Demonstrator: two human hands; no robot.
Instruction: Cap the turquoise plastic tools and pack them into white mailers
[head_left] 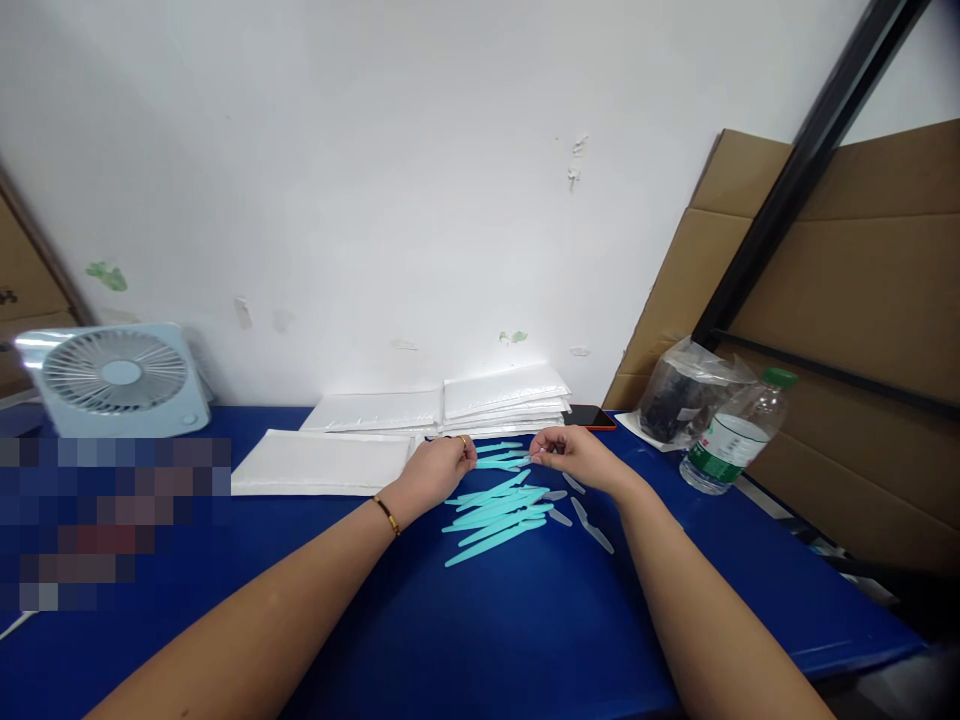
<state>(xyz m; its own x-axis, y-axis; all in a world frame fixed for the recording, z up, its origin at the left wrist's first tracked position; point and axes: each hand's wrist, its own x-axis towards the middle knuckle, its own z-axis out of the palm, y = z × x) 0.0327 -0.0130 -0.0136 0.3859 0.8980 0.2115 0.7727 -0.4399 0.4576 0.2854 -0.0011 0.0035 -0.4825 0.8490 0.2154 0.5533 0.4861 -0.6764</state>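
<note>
My left hand (444,470) is closed, its fingertips pinching the handle end of a slim teal stick shaped like an eyebrow razor (499,463). The fingers of my right hand (574,455) pinch a small clear cover at the other end of that razor; whether it is fully on I cannot tell. Just in front of both hands lies a loose heap of several teal razors (495,540), mostly pointing the same way. Loose clear covers (596,530) are scattered to the right of the heap, under my right wrist.
White padded envelopes (322,462) lie left of my hands, with more stacked (502,392) against the wall. A phone (589,417), a bagged dark object (667,400) and a water bottle (731,440) stand right. A fan (120,375) is far left on the blue table (480,630).
</note>
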